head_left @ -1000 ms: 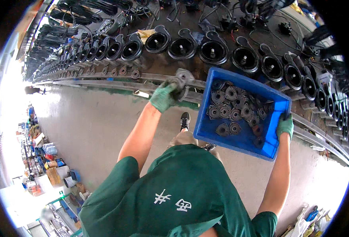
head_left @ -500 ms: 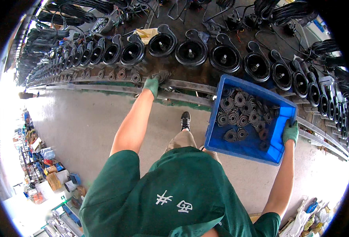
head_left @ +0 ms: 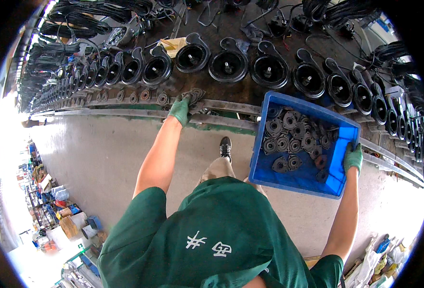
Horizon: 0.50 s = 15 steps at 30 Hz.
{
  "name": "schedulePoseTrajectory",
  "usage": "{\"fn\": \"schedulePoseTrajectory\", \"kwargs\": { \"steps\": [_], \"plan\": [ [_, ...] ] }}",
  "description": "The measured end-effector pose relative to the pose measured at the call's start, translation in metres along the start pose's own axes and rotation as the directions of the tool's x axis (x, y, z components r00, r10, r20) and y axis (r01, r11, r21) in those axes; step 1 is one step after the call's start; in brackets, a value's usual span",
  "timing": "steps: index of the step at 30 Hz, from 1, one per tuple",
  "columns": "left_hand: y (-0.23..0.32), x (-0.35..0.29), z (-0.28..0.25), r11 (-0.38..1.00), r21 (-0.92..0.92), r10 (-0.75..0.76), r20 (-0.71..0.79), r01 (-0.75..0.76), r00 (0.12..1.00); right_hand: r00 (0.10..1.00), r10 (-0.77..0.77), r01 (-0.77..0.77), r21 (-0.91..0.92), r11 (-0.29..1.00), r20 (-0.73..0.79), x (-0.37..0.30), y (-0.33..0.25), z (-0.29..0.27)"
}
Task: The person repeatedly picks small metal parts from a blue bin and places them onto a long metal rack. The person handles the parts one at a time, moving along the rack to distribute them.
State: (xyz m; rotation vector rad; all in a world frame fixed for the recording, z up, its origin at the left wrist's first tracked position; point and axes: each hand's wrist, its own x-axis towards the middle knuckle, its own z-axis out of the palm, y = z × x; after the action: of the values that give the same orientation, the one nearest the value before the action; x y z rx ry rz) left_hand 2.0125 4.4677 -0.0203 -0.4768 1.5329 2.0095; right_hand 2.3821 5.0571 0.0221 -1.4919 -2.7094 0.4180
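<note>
My left hand (head_left: pixel 180 110), in a green glove, is closed on a few dark round flange plates (head_left: pixel 196 95) at the front edge of the workbench. The fingertips are partly hidden by the plates. My right hand (head_left: pixel 353 160), gloved in green too, grips the right wall of a blue plastic bin (head_left: pixel 296 188), tilted against the bench edge. Inside the bin lie many loose flange plates (head_left: pixel 294 146), mostly grey-black, one reddish brown. Single flange plates (head_left: pixel 162 99) sit spaced along the bench edge left of my left hand.
Black round housings (head_left: pixel 228 66) with short arms and a central shaft stand in a long row on the bench. Coiled black cables (head_left: pixel 104 10) lie behind them. A metal rail (head_left: pixel 221 120) runs along the bench front. Boxes and goods (head_left: pixel 68 225) stand at the far left.
My left hand has shifted slightly left and down, still with the plates. The bin and my right hand stay almost in place.
</note>
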Motion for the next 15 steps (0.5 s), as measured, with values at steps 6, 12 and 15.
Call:
{"fn": "schedulePoseTrajectory", "kwargs": {
  "steps": [6, 12, 15],
  "plan": [
    [0.015, -0.009, 0.006, 0.981, 0.188, 0.061, -0.035, -0.053, 0.998, 0.999, 0.026, -0.027, 0.004, 1.0, 0.029, -0.006, -0.015, -0.009],
    [-0.001, -0.002, -0.008, 0.913, 0.395, 0.155, -0.113, -0.099, 0.981, 1.0, 0.029, -0.029, -0.03, 0.999, 0.001, 0.0, 0.001, 0.0],
    [-0.005, -0.012, 0.012, 0.962, 0.272, -0.009, -0.061, 0.025, 0.998, 1.0, 0.026, -0.027, 0.046, 0.999, 0.013, 0.0, 0.002, 0.002]
  ]
}}
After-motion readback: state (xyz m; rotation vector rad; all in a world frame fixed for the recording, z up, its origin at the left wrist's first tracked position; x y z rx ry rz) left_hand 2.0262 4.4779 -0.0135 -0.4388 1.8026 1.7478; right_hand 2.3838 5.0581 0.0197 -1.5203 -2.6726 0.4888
